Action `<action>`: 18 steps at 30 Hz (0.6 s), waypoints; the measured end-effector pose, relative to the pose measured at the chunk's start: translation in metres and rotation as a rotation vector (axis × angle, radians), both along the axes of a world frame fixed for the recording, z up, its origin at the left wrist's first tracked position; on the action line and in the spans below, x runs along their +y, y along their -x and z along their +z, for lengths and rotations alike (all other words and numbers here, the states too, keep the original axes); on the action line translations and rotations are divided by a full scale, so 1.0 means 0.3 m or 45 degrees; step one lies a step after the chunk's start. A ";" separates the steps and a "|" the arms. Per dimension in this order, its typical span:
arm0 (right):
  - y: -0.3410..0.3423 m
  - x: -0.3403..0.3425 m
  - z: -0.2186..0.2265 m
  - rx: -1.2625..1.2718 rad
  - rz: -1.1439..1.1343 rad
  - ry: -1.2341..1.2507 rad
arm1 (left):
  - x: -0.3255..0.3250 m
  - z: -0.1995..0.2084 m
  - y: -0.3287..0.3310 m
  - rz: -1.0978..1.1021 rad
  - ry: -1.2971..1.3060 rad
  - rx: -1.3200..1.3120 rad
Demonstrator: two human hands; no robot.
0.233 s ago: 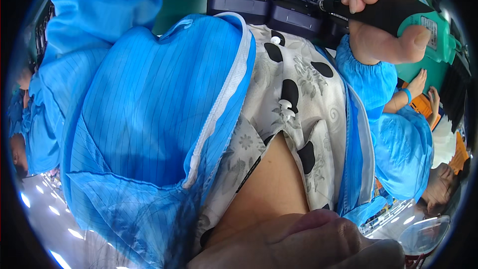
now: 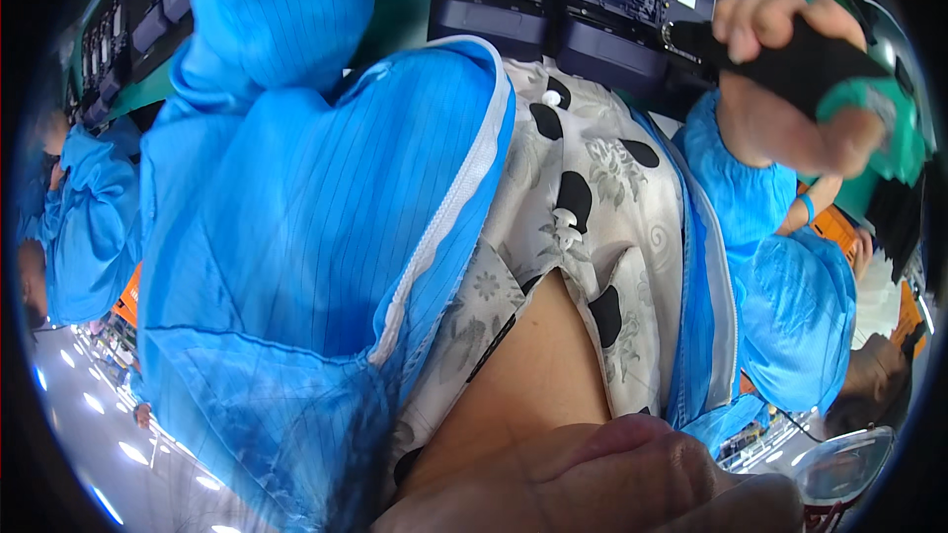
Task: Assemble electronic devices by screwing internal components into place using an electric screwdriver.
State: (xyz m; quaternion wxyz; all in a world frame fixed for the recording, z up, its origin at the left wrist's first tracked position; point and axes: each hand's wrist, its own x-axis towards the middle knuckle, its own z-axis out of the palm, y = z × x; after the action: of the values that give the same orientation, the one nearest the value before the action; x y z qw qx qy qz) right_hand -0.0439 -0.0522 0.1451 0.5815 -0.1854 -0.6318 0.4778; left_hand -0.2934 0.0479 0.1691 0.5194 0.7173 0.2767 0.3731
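Note:
In my right hand (image 2: 790,30) is an electric screwdriver (image 2: 780,64) with a tapered black grip and a green body. My fingers curl over the grip, and the thumb lies along the green end. The metal tip points left, close to a row of dark plastic housings (image 2: 607,44). Inside these housings are circuit parts and white rectangles; whether the tip touches one I cannot tell. My left arm, in a blue sleeve (image 2: 281,30), reaches up past the top edge, so the left hand is out of sight.
More dark housings (image 2: 123,39) lie on the green work surface (image 2: 405,15) at the far left. To the right, a co-worker in a blue smock (image 2: 795,286) has a hand with a blue wristband (image 2: 808,205) near an orange container (image 2: 837,229). Another person (image 2: 94,227) is at the left.
My right hand and the screwdriver have shifted right and slightly down, with some blur. The housings also appear lower and further right. My left sleeve has swung right.

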 end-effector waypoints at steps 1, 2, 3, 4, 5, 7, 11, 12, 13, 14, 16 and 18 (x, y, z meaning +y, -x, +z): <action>-0.018 -0.007 0.036 -0.032 -0.014 0.048 | -0.016 -0.074 0.022 -0.252 0.146 -0.102; -0.043 0.000 0.033 -0.001 -0.014 0.005 | -0.041 -0.126 0.015 -0.267 0.408 -0.114; -0.058 0.008 0.029 0.031 -0.016 -0.036 | -0.050 -0.176 0.004 -0.292 0.598 -0.116; -0.057 0.002 0.040 0.187 -0.141 0.071 | -0.050 -0.217 -0.014 -0.375 0.685 -0.185; -0.067 0.003 0.050 0.202 -0.155 0.068 | -0.054 -0.250 -0.031 -0.451 0.776 -0.254; -0.083 0.009 0.062 0.424 -0.138 0.222 | -0.047 -0.296 -0.053 -0.450 0.809 -0.232; -0.080 0.018 0.054 0.620 -0.258 0.259 | -0.049 -0.339 -0.085 -0.547 1.004 -0.366; -0.074 0.025 0.051 0.629 -0.265 0.256 | -0.049 -0.339 -0.088 -0.573 1.027 -0.356; -0.066 0.033 0.050 0.630 -0.303 0.248 | -0.049 -0.341 -0.091 -0.598 1.049 -0.348; -0.061 0.040 0.050 0.629 -0.335 0.244 | -0.050 -0.348 -0.098 -0.625 1.101 -0.397; -0.051 0.050 0.056 0.662 -0.338 0.262 | -0.055 -0.348 -0.100 -0.628 1.135 -0.417; -0.037 0.047 0.070 0.678 -0.348 0.272 | -0.065 -0.349 -0.092 -0.641 1.179 -0.423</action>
State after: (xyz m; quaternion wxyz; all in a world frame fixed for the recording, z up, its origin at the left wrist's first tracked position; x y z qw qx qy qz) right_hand -0.0327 -0.0380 0.1660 0.7625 -0.1970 -0.3729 0.4906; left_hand -0.2658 0.0285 0.0643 0.8904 0.3894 0.1462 0.1848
